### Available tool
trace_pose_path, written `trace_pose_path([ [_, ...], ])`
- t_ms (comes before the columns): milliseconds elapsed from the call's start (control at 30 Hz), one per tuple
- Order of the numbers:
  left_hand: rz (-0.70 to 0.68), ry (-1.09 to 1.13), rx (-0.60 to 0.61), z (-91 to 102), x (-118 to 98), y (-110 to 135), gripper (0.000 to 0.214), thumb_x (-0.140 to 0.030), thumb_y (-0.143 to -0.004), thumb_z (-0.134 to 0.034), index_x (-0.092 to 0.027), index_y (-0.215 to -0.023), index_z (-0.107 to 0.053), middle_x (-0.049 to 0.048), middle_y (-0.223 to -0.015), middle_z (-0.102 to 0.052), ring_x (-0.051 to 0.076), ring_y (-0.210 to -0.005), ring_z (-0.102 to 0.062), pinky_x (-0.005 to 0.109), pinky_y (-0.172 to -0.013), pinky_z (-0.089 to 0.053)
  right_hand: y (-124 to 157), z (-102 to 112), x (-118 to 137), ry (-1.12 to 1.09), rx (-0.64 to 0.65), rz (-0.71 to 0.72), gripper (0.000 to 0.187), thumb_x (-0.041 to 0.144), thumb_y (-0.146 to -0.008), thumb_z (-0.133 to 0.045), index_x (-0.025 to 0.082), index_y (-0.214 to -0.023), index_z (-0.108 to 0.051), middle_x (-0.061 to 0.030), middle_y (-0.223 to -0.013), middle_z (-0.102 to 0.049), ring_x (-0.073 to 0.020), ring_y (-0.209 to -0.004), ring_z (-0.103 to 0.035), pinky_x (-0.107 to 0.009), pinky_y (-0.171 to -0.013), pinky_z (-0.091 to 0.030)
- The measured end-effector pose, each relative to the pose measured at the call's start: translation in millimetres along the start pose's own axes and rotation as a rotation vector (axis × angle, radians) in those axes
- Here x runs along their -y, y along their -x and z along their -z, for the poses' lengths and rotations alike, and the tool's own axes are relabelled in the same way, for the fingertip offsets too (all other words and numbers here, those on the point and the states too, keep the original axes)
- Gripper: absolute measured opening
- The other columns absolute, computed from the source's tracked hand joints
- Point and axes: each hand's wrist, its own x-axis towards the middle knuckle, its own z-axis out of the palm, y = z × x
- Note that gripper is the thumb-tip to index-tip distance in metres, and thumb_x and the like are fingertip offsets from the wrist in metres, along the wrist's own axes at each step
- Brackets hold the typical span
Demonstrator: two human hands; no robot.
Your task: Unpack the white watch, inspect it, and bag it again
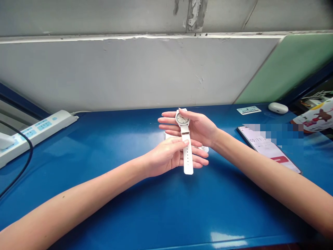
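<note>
Both hands are up over the blue worktop (166,215) and the white wristwatch (186,146) is between them, clear of the surface. The right hand (194,127) comes in from the right with its fingers stretched out flat under the dial end. Its thumb lies over the top beside the face, so that grip is a light clamp on the watch rather than a fist. The left hand (168,157) takes the lower strap, thumb pressed on the front and fingers tucked behind, a pinching grip on the same watch. The strap runs straight down past the left fingers, its free end hanging loose. It looks unfastened, looped round nothing, and neither wrist wears it. So my read: the watch is lifted and steadied in two hands, dial facing up, and nothing is buckled or closed yet. Something small and pale peeks out under the hands, and I cannot tell what it is. Off to the right a phone (270,149) lies screen up, with a white card (248,110) and a small white case (278,108) beyond it. A power strip (39,130) sits at the far left, a black cable (22,152) curving past it.
</note>
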Motion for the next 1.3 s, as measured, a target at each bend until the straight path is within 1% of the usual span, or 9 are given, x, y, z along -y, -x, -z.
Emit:
trace_pose_path([
  [100,-0.001,-0.016,-0.012,0.3,0.7,-0.2,0.025,-0.028,-0.101,-0.055,-0.008,-0.108,-0.067,0.0193,-0.102,-0.075,0.027,-0.092,-0.075,0.041,-0.088,-0.056,-1.2,1.0,0.4,-0.007,-0.015,-0.016,0.043,0.037,-0.104,-0.036,0.011,-0.118,-0.067,-0.0134,-0.122,-0.073,-0.0219,-0.109,-0.071,-0.036,-0.101,-0.053],
  [233,0.017,-0.042,-0.059,-2.5,0.6,0.5,0.027,-0.03,-0.1,-0.056,-0.007,-0.105,-0.068,0.0192,-0.099,-0.075,0.026,-0.089,-0.075,0.039,-0.086,-0.057,-1.5,2.8,0.8,0.019,0.004,-0.029,0.049,0.044,-0.104,-0.033,0.012,-0.118,-0.068,-0.0139,-0.122,-0.073,-0.0239,-0.108,-0.072,-0.037,-0.098,-0.055],
  [333,0.027,-0.058,-0.121,-6.4,-0.7,1.1,0.026,-0.028,-0.1,-0.054,-0.006,-0.103,-0.068,0.0188,-0.095,-0.075,0.024,-0.083,-0.075,0.037,-0.082,-0.058,-1.1,2.5,1.5,0.044,0.035,-0.022,0.052,0.047,-0.105,-0.03,0.013,-0.118,-0.068,-0.014,-0.123,-0.073,-0.0246,-0.109,-0.071,-0.037,-0.098,-0.055],
  [533,0.041,-0.055,-0.213,-12.4,-5.0,0.6,0.021,-0.019,-0.1,-0.048,-0.006,-0.099,-0.065,0.0172,-0.088,-0.075,0.023,-0.074,-0.075,0.035,-0.073,-0.06,-1.7,3.3,2.4,0.054,0.008,-0.001,0.052,0.047,-0.104,-0.031,0.013,-0.116,-0.069,-0.0133,-0.118,-0.075,-0.0236,-0.107,-0.072,-0.036,-0.097,-0.055],
  [700,-0.021,-0.037,-0.227,-11.7,-4.5,-0.3,0.021,-0.017,-0.1,-0.048,-0.005,-0.097,-0.065,0.0183,-0.091,-0.074,0.025,-0.083,-0.075,0.036,-0.08,-0.059,-0.4,5.6,1.0,0.09,0.015,0.031,0.031,0.026,-0.101,-0.046,0.015,-0.119,-0.068,-0.0089,-0.121,-0.074,-0.0193,-0.11,-0.071,-0.032,-0.101,-0.053],
  [767,-0.037,-0.037,-0.223,-10.7,-3.7,-0.5,0.022,-0.017,-0.1,-0.048,-0.005,-0.097,-0.066,0.0187,-0.093,-0.074,0.025,-0.086,-0.075,0.037,-0.082,-0.059,0.2,5.3,1.0,0.101,0.004,0.04,0.029,0.023,-0.1,-0.047,0.016,-0.118,-0.068,-0.0082,-0.122,-0.074,-0.0182,-0.11,-0.07,-0.032,-0.102,-0.053],
  [967,-0.039,-0.031,-0.203,-9.2,-2.3,0.2,0.021,-0.018,-0.101,-0.048,-0.006,-0.1,-0.065,0.0187,-0.096,-0.075,0.026,-0.086,-0.076,0.038,-0.081,-0.059,-2.1,6.3,2.2,0.07,0.005,0.016,0.04,0.034,-0.104,-0.037,0.014,-0.118,-0.069,-0.0106,-0.119,-0.075,-0.0192,-0.106,-0.072,-0.034,-0.1,-0.054],
  [1100,-0.045,-0.066,-0.277,-10.5,-2.9,-0.3,0.02,-0.018,-0.1,-0.051,-0.005,-0.1,-0.066,0.02,-0.097,-0.075,0.026,-0.086,-0.075,0.039,-0.083,-0.058,-2.2,6.1,3.0,0.077,0.012,0.015,0.047,0.041,-0.105,-0.033,0.014,-0.115,-0.07,-0.0107,-0.121,-0.074,-0.0209,-0.108,-0.071,-0.036,-0.103,-0.052],
  [1300,-0.052,-0.084,-0.261,-12.6,-4.7,0.2,0.019,-0.021,-0.099,-0.055,-0.007,-0.097,-0.067,0.018,-0.094,-0.076,0.025,-0.086,-0.075,0.042,-0.088,-0.056,2.3,1.5,3.5,0.137,0.007,0.027,0.036,0.031,-0.103,-0.041,0.015,-0.113,-0.072,-0.01,-0.12,-0.075,-0.0192,-0.105,-0.072,-0.036,-0.106,-0.049],
])
